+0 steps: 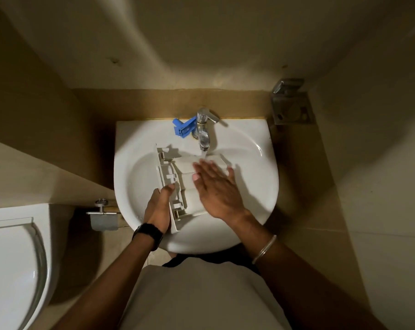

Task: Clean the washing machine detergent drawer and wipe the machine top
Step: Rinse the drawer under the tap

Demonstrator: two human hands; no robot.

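**Drawer held in the basin under the running tap**

From my remote seat I see, largest first, the round white ceramic washbasin (249,198) fixed against a beige tiled wall. At the lower left stands a white toilet (13,270), and between it and the basin a metal paper-roll holder (104,219) hangs on the wall. At the upper right corner sits a square metal wall fitting (289,103).

Inside the basin lies the task's thing, the white plastic detergent drawer (189,186), turned on its side with its front panel toward the left and its far end under the spout. The chrome mixer tap (204,129) at the back of the basin is running; a thin stream of water falls onto the drawer's far end.

The left hand (158,208), with a black watch on its wrist, has its grip closed on the drawer's front panel, thumb curled over the near edge. The right hand (216,184), a silver bangle on its wrist, has a wide grip: the fingers are straight and spread, lying flat on the drawer's side just below the stream.

Smallest, a blue plastic insert (183,130) rests on the basin's back rim, just left of the tap and touching its base.
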